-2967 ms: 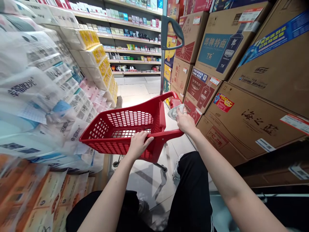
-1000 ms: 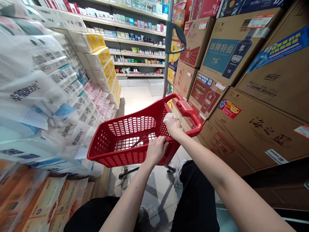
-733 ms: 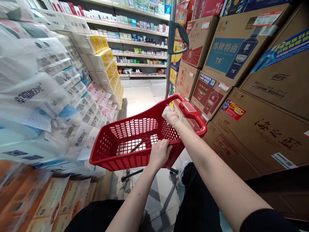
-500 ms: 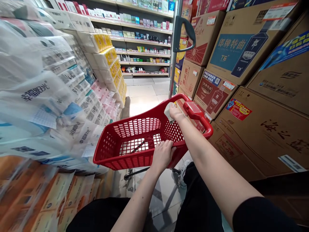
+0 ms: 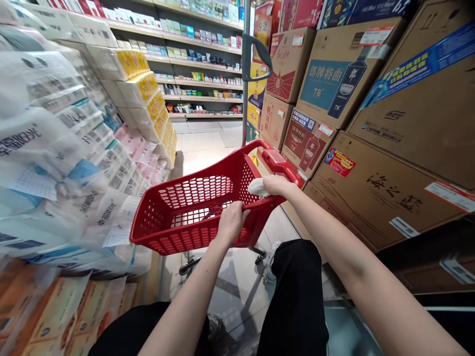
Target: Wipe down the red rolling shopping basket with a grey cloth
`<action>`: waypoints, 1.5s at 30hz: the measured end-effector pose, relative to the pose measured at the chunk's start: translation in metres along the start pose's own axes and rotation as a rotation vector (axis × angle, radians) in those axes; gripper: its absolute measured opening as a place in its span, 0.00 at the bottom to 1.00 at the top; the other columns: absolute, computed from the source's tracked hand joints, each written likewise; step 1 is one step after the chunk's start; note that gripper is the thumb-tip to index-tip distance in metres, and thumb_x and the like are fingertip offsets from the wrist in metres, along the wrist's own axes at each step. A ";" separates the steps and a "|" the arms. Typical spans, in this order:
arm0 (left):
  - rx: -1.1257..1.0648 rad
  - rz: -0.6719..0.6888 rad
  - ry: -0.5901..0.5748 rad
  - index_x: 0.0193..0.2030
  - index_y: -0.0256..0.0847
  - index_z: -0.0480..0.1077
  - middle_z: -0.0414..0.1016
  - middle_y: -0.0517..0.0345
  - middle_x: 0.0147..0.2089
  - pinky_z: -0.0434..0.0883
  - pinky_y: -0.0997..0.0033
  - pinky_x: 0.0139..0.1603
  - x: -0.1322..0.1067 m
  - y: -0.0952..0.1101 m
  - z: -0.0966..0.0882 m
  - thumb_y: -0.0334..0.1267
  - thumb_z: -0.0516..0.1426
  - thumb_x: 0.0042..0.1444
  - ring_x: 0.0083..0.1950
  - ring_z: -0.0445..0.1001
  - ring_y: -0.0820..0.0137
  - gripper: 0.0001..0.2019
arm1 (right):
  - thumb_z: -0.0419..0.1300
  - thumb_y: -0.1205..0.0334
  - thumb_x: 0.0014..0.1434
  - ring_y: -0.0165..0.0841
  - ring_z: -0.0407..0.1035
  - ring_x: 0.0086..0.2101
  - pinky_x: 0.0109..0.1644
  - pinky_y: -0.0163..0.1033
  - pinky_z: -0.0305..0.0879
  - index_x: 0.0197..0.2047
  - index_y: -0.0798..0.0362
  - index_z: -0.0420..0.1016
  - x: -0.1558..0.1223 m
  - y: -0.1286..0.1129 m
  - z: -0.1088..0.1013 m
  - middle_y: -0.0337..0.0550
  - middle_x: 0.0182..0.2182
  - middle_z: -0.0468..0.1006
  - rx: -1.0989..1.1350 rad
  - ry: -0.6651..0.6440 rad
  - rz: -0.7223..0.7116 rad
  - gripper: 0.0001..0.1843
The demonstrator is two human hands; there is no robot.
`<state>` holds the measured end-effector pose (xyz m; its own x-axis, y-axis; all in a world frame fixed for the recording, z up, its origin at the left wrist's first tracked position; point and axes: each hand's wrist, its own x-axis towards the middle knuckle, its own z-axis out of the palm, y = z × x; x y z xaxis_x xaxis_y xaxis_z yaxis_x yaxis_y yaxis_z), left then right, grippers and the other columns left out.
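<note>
A red plastic shopping cart (image 5: pixel 174 241) with perforated walls stands in front of me, its handle end to the right. My left hand (image 5: pixel 231 221) is closed over the cart's near rim, thumb inside and fingers outside. In my right hand (image 5: pixel 277 186) is a pale cloth (image 5: pixel 256 187), bunched up and pressed against the inner side near the corner where the near rim meets the handle end. Part of the cloth is hidden by my fingers. A thin dark strip lies on the basket's floor, too small to name.
Cardboard cartons (image 5: pixel 330 74) are stacked along the right. Plastic-wrapped tissue packs (image 5: pixel 74 148) pile up on the left. A metal post with a grey handle (image 5: pixel 256 59) rises behind the cart. Shelves of small boxed goods (image 5: pixel 200 64) line the back. Tiled floor (image 5: pixel 222 277) lies underneath.
My right hand has moved with the cloth from the far part of the handle end toward the near corner. My left hand still grips the near rim. The view has shifted rightward.
</note>
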<state>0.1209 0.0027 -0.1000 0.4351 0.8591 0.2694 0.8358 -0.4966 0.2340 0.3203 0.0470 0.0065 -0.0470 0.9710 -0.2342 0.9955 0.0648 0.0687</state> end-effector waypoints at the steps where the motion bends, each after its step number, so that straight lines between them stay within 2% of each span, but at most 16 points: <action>1: 0.028 -0.009 -0.001 0.43 0.41 0.63 0.71 0.52 0.42 0.60 0.65 0.42 -0.004 -0.010 -0.001 0.45 0.46 0.64 0.44 0.69 0.64 0.11 | 0.59 0.56 0.57 0.40 0.74 0.40 0.39 0.36 0.67 0.45 0.57 0.76 -0.005 0.008 -0.002 0.54 0.43 0.78 0.010 -0.009 0.009 0.16; 4: 0.199 -0.048 0.005 0.42 0.42 0.64 0.71 0.50 0.41 0.60 0.62 0.44 -0.021 -0.040 -0.006 0.45 0.45 0.64 0.44 0.69 0.61 0.12 | 0.54 0.51 0.60 0.40 0.73 0.41 0.40 0.35 0.65 0.45 0.57 0.76 -0.017 0.025 -0.005 0.53 0.44 0.77 0.064 0.032 0.032 0.19; 6: 0.265 -0.048 -0.018 0.43 0.42 0.64 0.71 0.50 0.41 0.60 0.62 0.44 -0.029 -0.053 -0.009 0.45 0.45 0.64 0.45 0.68 0.60 0.12 | 0.49 0.52 0.64 0.40 0.72 0.43 0.42 0.36 0.63 0.45 0.57 0.75 -0.023 0.023 0.001 0.52 0.44 0.77 0.102 0.085 0.029 0.20; 10: 0.321 -0.049 -0.044 0.44 0.41 0.64 0.70 0.49 0.43 0.60 0.62 0.44 -0.032 -0.057 -0.011 0.44 0.44 0.64 0.45 0.68 0.60 0.12 | 0.45 0.58 0.66 0.42 0.70 0.45 0.49 0.44 0.61 0.50 0.56 0.72 -0.040 -0.018 0.029 0.54 0.44 0.76 0.107 0.263 -0.006 0.19; 13: 0.313 -0.056 -0.053 0.45 0.41 0.64 0.70 0.48 0.44 0.60 0.61 0.44 -0.027 -0.052 -0.010 0.43 0.43 0.64 0.46 0.68 0.59 0.13 | 0.44 0.66 0.66 0.44 0.61 0.54 0.60 0.53 0.49 0.52 0.51 0.72 -0.052 -0.059 0.055 0.53 0.50 0.73 0.094 0.489 -0.052 0.18; 15: 0.300 -0.069 -0.063 0.46 0.41 0.64 0.70 0.47 0.44 0.60 0.61 0.44 -0.025 -0.050 -0.009 0.43 0.43 0.64 0.46 0.68 0.59 0.13 | 0.45 0.67 0.66 0.42 0.55 0.58 0.64 0.54 0.42 0.53 0.49 0.71 -0.057 -0.078 0.069 0.50 0.55 0.70 0.118 0.569 -0.136 0.18; 17: 0.291 -0.075 -0.068 0.47 0.40 0.64 0.70 0.47 0.44 0.60 0.61 0.43 -0.023 -0.049 -0.008 0.44 0.43 0.64 0.47 0.68 0.59 0.14 | 0.45 0.67 0.66 0.41 0.50 0.61 0.66 0.53 0.40 0.56 0.48 0.69 -0.060 -0.084 0.080 0.46 0.59 0.66 0.118 0.634 -0.191 0.19; 21: 0.301 -0.067 -0.080 0.45 0.41 0.64 0.70 0.48 0.43 0.60 0.62 0.42 -0.021 -0.048 -0.008 0.45 0.43 0.64 0.46 0.68 0.59 0.14 | 0.44 0.67 0.67 0.40 0.47 0.62 0.66 0.53 0.38 0.59 0.48 0.66 -0.065 -0.060 0.094 0.44 0.61 0.63 0.074 0.768 -0.148 0.21; 25: 0.283 -0.049 -0.100 0.44 0.42 0.64 0.71 0.50 0.42 0.59 0.65 0.41 -0.019 -0.048 -0.009 0.46 0.43 0.64 0.46 0.68 0.61 0.14 | 0.43 0.67 0.67 0.42 0.46 0.62 0.67 0.55 0.38 0.60 0.49 0.66 -0.070 -0.009 0.095 0.44 0.61 0.62 0.091 0.899 0.059 0.22; 28: 0.262 -0.020 -0.090 0.44 0.42 0.64 0.71 0.50 0.42 0.59 0.65 0.39 -0.018 -0.048 -0.008 0.46 0.42 0.64 0.45 0.68 0.61 0.15 | 0.45 0.65 0.66 0.44 0.47 0.60 0.64 0.55 0.45 0.61 0.51 0.65 -0.069 0.017 0.090 0.49 0.61 0.59 0.170 0.968 0.222 0.22; 30: 0.258 -0.023 -0.081 0.45 0.42 0.64 0.71 0.50 0.42 0.60 0.65 0.40 -0.016 -0.045 -0.006 0.46 0.42 0.64 0.46 0.68 0.60 0.15 | 0.46 0.64 0.66 0.45 0.49 0.58 0.61 0.54 0.50 0.61 0.50 0.65 -0.067 0.018 0.088 0.52 0.59 0.59 0.237 0.980 0.282 0.22; 32: 0.259 -0.045 -0.076 0.47 0.41 0.63 0.71 0.49 0.44 0.61 0.64 0.42 -0.013 -0.042 -0.003 0.45 0.42 0.64 0.47 0.68 0.60 0.15 | 0.46 0.63 0.65 0.45 0.52 0.54 0.59 0.53 0.55 0.60 0.48 0.66 -0.064 0.006 0.090 0.52 0.56 0.60 0.293 0.969 0.284 0.22; 36: 0.227 -0.049 -0.089 0.51 0.39 0.62 0.72 0.47 0.45 0.62 0.62 0.46 -0.006 -0.043 0.002 0.43 0.45 0.63 0.49 0.68 0.59 0.15 | 0.49 0.62 0.64 0.42 0.57 0.48 0.54 0.46 0.61 0.56 0.45 0.70 -0.059 -0.036 0.101 0.50 0.49 0.63 0.342 0.879 0.164 0.19; 38: 0.171 -0.028 -0.131 0.52 0.38 0.62 0.72 0.47 0.47 0.62 0.63 0.48 -0.003 -0.050 0.001 0.42 0.47 0.61 0.50 0.68 0.60 0.16 | 0.51 0.61 0.63 0.40 0.59 0.46 0.51 0.42 0.63 0.55 0.44 0.71 -0.057 -0.047 0.104 0.49 0.47 0.63 0.360 0.812 0.093 0.18; 41: 0.093 0.011 -0.208 0.57 0.40 0.60 0.71 0.48 0.50 0.64 0.65 0.49 -0.003 -0.067 -0.006 0.40 0.47 0.61 0.50 0.70 0.62 0.18 | 0.50 0.61 0.64 0.37 0.61 0.45 0.49 0.39 0.63 0.54 0.45 0.70 -0.054 -0.040 0.103 0.47 0.46 0.63 0.415 0.768 0.074 0.17; 45: 0.113 0.009 -0.235 0.64 0.48 0.54 0.71 0.51 0.51 0.65 0.67 0.43 -0.006 -0.084 -0.011 0.40 0.44 0.62 0.47 0.71 0.62 0.23 | 0.45 0.61 0.65 0.36 0.64 0.46 0.52 0.38 0.60 0.56 0.51 0.66 -0.046 -0.006 0.095 0.50 0.47 0.62 0.517 0.850 0.287 0.18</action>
<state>0.0440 0.0377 -0.1110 0.4976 0.8663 0.0436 0.8579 -0.4989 0.1230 0.3239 -0.0202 -0.0749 0.3555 0.7890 0.5011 0.8826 -0.1069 -0.4577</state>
